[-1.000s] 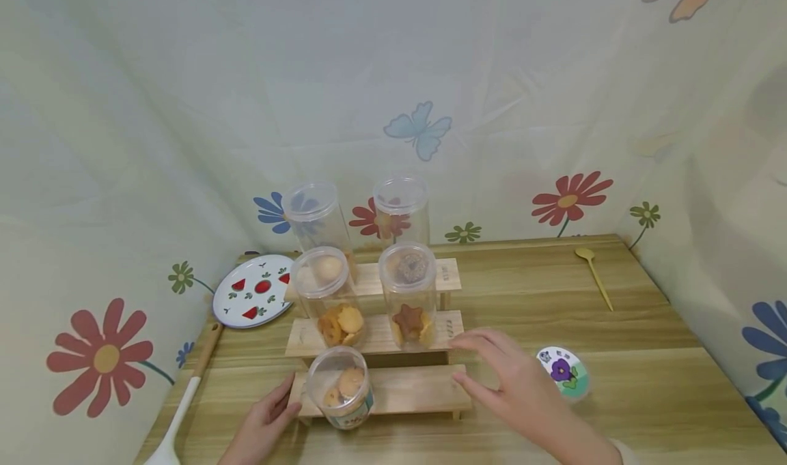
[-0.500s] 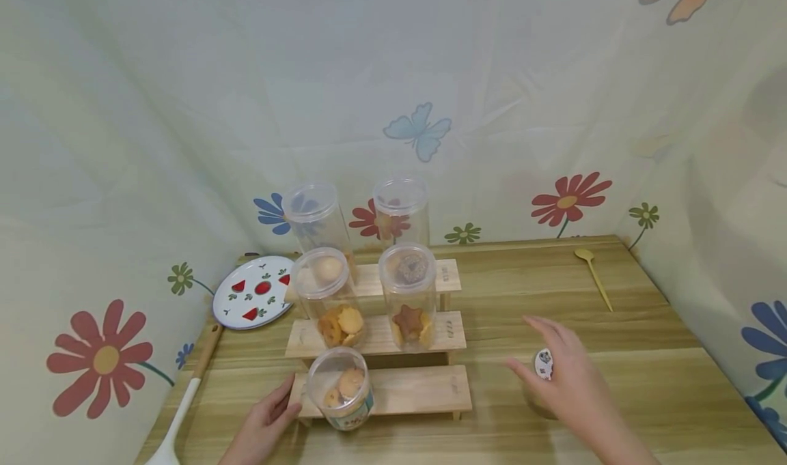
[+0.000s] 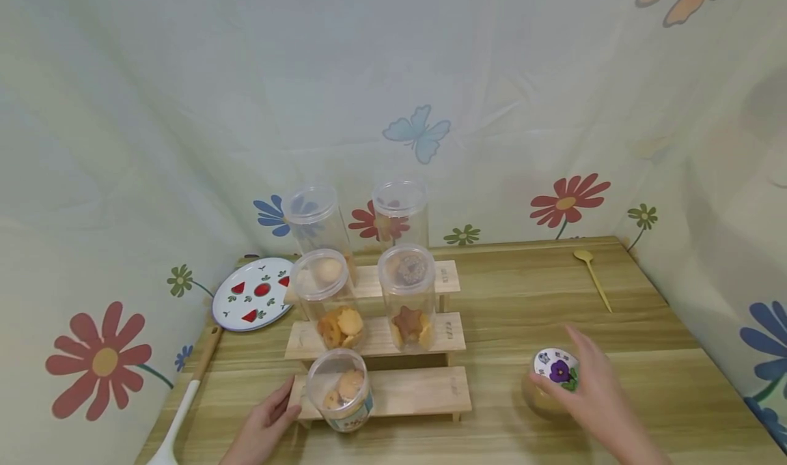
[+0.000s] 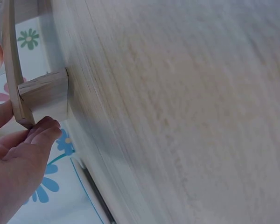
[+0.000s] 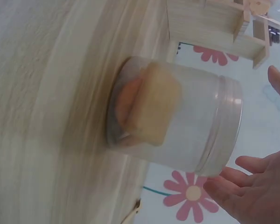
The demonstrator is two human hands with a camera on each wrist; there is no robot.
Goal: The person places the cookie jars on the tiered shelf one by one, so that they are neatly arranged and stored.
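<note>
A small clear jar (image 3: 549, 386) with a flower-printed lid (image 3: 557, 369) is seen standing upright on the worktop (image 3: 645, 383), to the right of the stepped wooden rack (image 3: 402, 390) and well apart from it. The right hand (image 3: 593, 400) is held just beside and above the jar, on its right side, fingers spread wide and relaxed; nothing is gripped, and contact with the lid cannot be told. In the right wrist view the jar (image 5: 172, 114) is seen with pale biscuits inside, its long axis vertical to the worktop. The left hand (image 3: 261, 427) rests far off at the rack's lowest step, fingers lightly curled against its left end, beside a cookie jar (image 3: 340, 388). The right hand is by far the nearer.
</note>
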